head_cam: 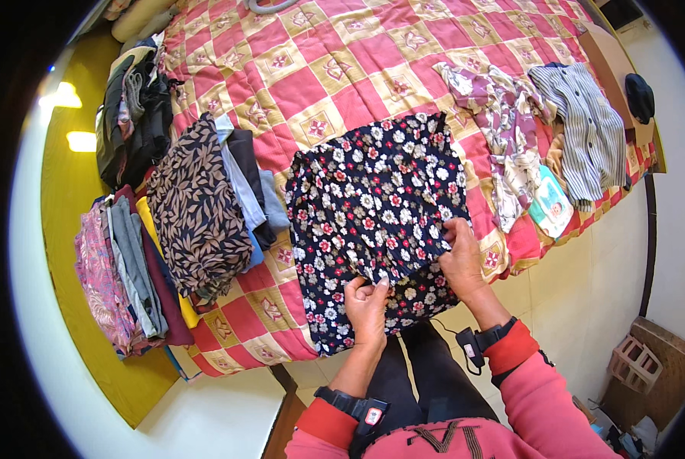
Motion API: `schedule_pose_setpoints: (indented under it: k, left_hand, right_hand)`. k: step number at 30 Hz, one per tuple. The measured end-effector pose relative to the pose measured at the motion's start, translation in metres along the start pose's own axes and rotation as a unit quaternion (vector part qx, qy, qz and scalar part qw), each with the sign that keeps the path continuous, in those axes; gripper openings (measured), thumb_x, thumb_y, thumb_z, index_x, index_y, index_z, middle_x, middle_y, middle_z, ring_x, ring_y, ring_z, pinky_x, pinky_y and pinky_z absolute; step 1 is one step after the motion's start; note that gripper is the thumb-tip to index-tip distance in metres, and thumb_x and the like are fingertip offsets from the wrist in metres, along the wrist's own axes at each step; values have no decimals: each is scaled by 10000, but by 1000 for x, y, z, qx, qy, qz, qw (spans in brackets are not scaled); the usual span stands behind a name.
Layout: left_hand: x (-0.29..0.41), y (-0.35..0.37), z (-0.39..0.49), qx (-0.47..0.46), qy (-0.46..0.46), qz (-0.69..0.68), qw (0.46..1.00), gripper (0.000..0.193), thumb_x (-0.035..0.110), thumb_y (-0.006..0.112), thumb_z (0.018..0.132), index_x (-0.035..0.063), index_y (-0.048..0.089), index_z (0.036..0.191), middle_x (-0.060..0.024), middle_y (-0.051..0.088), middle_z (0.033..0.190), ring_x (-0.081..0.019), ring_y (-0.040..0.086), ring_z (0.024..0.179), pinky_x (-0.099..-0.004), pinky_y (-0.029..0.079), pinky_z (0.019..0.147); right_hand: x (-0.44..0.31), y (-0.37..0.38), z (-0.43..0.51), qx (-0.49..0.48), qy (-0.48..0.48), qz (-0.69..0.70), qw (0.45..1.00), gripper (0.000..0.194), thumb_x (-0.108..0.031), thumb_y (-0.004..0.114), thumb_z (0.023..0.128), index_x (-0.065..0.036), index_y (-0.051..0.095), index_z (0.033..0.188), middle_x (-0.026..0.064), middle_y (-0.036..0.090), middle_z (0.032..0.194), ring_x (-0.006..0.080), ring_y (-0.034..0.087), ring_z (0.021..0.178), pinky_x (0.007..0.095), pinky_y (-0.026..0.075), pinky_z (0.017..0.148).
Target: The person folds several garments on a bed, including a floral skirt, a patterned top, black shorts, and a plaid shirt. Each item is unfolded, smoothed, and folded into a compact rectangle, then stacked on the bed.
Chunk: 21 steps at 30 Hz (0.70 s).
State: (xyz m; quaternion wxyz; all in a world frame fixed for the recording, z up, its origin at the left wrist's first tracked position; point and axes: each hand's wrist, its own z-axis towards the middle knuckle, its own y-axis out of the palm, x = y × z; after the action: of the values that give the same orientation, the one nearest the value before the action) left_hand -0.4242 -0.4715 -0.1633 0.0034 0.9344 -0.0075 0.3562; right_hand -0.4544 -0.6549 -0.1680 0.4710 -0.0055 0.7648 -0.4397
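A dark navy garment printed with white and red flowers is spread on the bed before me, one layer turned over another. My left hand pinches its gathered edge between thumb and fingers near the middle. At the right side of the same edge, my right hand grips the cloth with its fingertips. The lower part of the garment reaches down over the bed's near edge.
Left stand piles of clothes: a leaf-print garment, grey folded clothes and dark clothes. Right lie a purple-and-white garment, a striped buttoned shirt and a wipes pack. A checked quilt covers the bed.
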Motion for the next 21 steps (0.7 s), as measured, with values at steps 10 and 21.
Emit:
schedule_pose_setpoints:
  k: [10,21]
  left_hand:
    - [47,0,2,-17,24,-7,1000,201,40,706,838,88,513,862,29,528,772,-58,450,650,-214,375,585]
    - [289,62,106,-135,214,61,965,535,115,618,914,20,417,1400,-115,611,1120,-184,614,969,-363,511,862]
  right_hand:
    - [-18,-15,14,-67,31,58,996,505,51,632,732,-54,500,1208,74,570,823,234,602,728,349,486,657]
    - [-153,-40,189,-52,-28,304,951,406,2,632,787,3,609,1192,101,676,861,126,624,733,265,490,599]
